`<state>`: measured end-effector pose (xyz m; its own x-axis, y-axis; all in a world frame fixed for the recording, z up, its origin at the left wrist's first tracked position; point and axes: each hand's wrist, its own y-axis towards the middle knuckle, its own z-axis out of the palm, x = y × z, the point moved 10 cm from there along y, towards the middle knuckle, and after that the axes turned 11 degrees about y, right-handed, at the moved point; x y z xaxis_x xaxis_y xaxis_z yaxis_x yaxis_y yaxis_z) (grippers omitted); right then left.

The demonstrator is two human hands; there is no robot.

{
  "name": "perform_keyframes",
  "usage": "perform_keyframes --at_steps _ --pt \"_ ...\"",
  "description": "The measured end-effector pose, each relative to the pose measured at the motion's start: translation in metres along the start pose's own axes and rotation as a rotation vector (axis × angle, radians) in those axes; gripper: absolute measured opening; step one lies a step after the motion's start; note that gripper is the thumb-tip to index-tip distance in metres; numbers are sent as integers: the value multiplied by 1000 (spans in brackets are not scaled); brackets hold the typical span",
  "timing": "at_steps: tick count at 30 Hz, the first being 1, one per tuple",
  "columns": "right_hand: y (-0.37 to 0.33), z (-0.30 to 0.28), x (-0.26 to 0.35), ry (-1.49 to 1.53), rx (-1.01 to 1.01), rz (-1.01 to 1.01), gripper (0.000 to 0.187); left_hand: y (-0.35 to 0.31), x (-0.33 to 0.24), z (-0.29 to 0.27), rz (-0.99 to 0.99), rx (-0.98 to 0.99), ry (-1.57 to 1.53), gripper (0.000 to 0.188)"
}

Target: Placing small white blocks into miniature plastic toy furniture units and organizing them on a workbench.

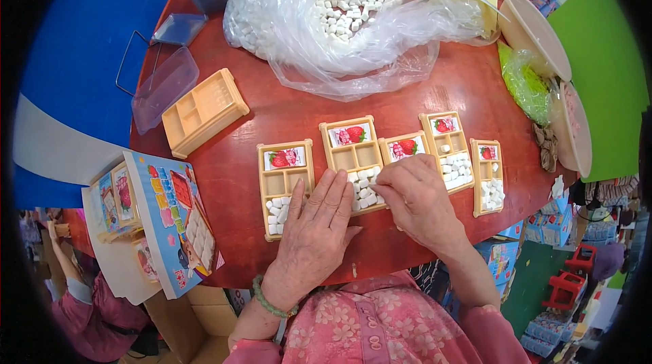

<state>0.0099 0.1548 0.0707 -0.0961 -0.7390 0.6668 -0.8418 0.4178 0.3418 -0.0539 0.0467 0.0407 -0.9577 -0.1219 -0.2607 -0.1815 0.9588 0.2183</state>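
Note:
Several tan compartment trays stand in a row, each with a strawberry-printed packet and small white marshmallow-like pieces. My left hand [314, 231] lies with fingers stretched out over the leftmost tray [274, 182] and the near edge of the second tray [345, 155]. White pieces [364, 189] fill the near compartment of that second tray, and its two middle compartments are bare. Beside them, my right hand [422, 206] has its fingers bent in a pinch; what they hold, if anything, is hidden. It covers most of the third tray [386, 144].
Across the red table [258, 96] lies a clear bag [285, 31] of white pieces. Stacked tan trays [204, 114] and a clear plastic box [166, 85] are at the left, above an open blue carton [173, 221]. Pale basins [536, 31] line the right edge. Another person [95, 303] is at lower left.

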Motion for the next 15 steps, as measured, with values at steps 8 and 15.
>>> perform_keyframes --at_steps 8,15 --pt "1 17 -5 -132 49 -50 11 -3 4 2 4 -15 -17 67" --pt "-2 19 -6 -182 102 -38 13 -3 4 2 2 -16 -23 67"
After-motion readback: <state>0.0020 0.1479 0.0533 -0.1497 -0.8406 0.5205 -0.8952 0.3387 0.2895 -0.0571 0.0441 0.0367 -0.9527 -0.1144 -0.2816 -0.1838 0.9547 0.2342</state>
